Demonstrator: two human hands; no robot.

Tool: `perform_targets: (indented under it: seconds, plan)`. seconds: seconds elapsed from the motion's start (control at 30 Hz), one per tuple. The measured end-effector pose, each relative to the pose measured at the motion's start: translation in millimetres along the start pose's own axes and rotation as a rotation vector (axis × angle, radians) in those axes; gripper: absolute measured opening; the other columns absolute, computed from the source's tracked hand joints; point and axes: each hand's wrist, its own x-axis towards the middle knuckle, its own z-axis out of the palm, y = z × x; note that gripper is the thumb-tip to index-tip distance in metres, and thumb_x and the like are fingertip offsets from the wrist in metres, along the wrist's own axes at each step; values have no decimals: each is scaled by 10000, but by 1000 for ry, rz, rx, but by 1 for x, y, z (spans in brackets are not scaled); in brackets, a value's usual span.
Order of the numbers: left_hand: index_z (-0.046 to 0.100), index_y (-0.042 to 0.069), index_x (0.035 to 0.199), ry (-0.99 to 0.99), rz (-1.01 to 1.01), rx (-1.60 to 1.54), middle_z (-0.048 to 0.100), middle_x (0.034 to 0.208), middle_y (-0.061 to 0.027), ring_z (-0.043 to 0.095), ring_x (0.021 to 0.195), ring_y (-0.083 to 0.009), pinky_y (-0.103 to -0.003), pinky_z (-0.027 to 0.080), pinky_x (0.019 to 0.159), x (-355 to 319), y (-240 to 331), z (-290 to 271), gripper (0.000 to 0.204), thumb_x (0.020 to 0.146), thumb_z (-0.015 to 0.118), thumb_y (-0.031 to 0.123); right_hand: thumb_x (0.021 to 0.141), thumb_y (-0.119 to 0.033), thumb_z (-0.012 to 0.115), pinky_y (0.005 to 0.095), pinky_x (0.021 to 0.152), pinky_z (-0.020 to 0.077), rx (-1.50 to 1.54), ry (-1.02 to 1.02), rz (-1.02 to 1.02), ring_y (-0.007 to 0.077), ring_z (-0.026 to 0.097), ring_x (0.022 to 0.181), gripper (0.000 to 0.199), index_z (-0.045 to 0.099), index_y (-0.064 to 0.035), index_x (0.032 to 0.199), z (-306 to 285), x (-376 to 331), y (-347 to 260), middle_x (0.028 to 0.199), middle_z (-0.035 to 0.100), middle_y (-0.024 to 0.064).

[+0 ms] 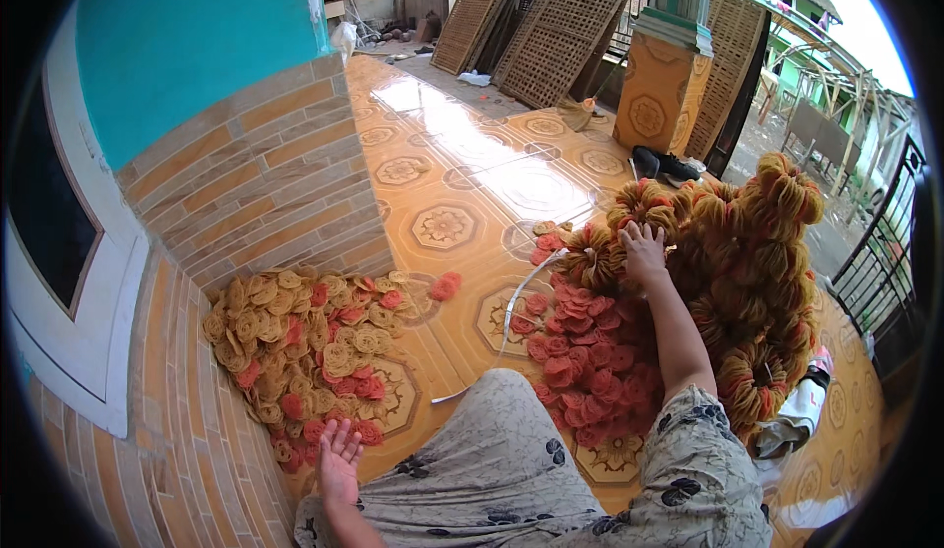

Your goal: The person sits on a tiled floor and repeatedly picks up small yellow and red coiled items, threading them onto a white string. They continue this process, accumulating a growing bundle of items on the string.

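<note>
A glossy orange patterned tile floor (462, 170) on an open porch, brick wall (265, 165) running along the left. Down at the near edge, the left hand (339, 460) lies palm up on the floor, fingers spread apart, nothing in its grip, just touching the near rim of a loose heap of yellow and red round crackers (295, 342) piled against the wall. The person's patterned grey skirt (531, 479) fills the middle foreground. To the right of it lies a spread of red crackers (590, 361) on the tiles, with a thin white strap (511, 307) curving past its left edge. Over that spread the right arm stretches forward, and the right hand (644, 253) presses down, fingers splayed, on top of a tall stack of bundled yellow-orange crackers (747, 283); whether it has closed on a bundle I cannot tell. Further back, woven bamboo racks (551, 27) lean by a tiled pillar (664, 76).
</note>
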Motion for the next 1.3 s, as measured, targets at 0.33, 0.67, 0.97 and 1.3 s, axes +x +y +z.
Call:
perform_targets:
  seconds: [0.33,0.67,0.97,1.3]
  plan:
    - [380,137,1408,39,95,70,498,1366,-46,543,1095,-179,-332,394,934,-11,19,-17,543,977,435,463,830,-190,542,584,1128,102,-51,80,30,345,400,1269,477,488,-174,1304,-3,12,-7,1355,454,90]
    - [365,145,1422,-17,89,62,470,1395,-32,512,1132,-168,-328,373,969,-5,25,-17,543,983,424,460,761,-312,696,585,1131,100,-92,65,63,313,396,1251,578,499,-159,1282,-8,24,-7,1351,441,89]
    - [386,125,1408,46,120,46,487,1381,-48,534,1102,-160,-309,399,929,-8,21,-24,514,989,436,419,901,-230,483,610,1118,92,-91,48,141,336,343,1324,430,456,-213,1329,1,42,2,1430,400,94]
    - [391,120,1397,61,113,39,489,1373,-52,529,1107,-163,-320,396,937,-6,21,-21,512,983,456,414,845,-225,582,589,1135,60,-72,133,106,356,281,1369,507,462,-163,1334,-10,38,-28,1467,342,113]
